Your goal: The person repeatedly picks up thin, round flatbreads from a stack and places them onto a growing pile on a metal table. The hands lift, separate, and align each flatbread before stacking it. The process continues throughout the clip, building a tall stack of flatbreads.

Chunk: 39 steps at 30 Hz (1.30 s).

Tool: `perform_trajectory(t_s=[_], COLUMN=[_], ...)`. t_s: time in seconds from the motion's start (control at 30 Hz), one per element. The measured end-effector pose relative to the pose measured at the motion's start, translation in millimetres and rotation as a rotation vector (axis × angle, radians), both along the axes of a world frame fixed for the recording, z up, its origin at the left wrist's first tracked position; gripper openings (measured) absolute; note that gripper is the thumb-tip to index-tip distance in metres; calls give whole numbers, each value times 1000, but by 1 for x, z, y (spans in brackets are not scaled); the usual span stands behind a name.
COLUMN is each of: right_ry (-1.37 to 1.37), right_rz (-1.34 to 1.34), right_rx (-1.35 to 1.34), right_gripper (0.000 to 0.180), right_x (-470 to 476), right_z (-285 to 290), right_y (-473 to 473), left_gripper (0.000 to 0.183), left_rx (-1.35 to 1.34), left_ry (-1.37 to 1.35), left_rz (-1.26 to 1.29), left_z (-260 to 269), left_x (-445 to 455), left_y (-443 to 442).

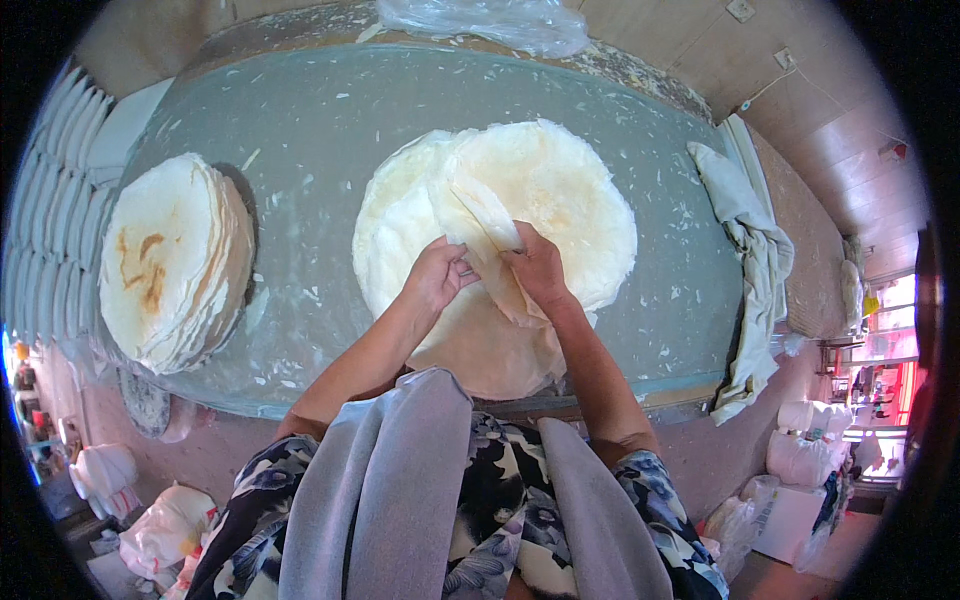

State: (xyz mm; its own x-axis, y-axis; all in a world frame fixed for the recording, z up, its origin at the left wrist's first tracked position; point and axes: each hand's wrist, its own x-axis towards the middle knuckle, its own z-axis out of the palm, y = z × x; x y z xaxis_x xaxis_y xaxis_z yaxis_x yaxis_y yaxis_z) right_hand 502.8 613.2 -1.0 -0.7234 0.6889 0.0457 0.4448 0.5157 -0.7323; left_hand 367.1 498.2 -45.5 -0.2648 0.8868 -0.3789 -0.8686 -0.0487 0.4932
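Thin round flatbread sheets lie overlapping on the table before me, pale with light tan patches. A thin sheet, partly folded over itself, runs between my hands above them. My right hand grips its folded edge between thumb and fingers. At the sheet's left edge, my left hand has its fingers curled, with the thumb and fingertips close together; whether it pinches the sheet is unclear. A browner sheet hangs toward my body over the near table edge. To the far left stands a thick stack of round flatbreads, the top one browned in spots.
The table's greenish cover is strewn with pale flakes. Clear plastic film lies at the far edge, and a crumpled cloth at the right end. Rows of white packets stand at the left. Bags sit on the floor both sides.
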Motion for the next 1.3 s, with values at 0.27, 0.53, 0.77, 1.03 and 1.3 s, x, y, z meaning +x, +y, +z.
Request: perform_trajectory(t_s=[0.27, 0.53, 0.77, 1.03, 1.3], right_ry=[-55, -21, 55, 57, -19], right_rz=[-7, 69, 108, 50, 129], right_rx=[67, -100, -173, -324, 440], right_gripper=[49, 58, 58, 54, 57], right_x=[0, 12, 18, 17, 14], right_z=[0, 2, -5, -3, 0], right_y=[-7, -10, -5, -3, -25], left_gripper=[28, 37, 34, 29, 29], left_rx=[-152, 150, 221, 195, 75], left_ry=[133, 16, -30, -39, 50], left_rz=[-144, -88, -127, -141, -107], left_z=[13, -3, -9, 7, 10], left_x=[19, 23, 25, 20, 19], left_y=[4, -3, -13, -17, -7])
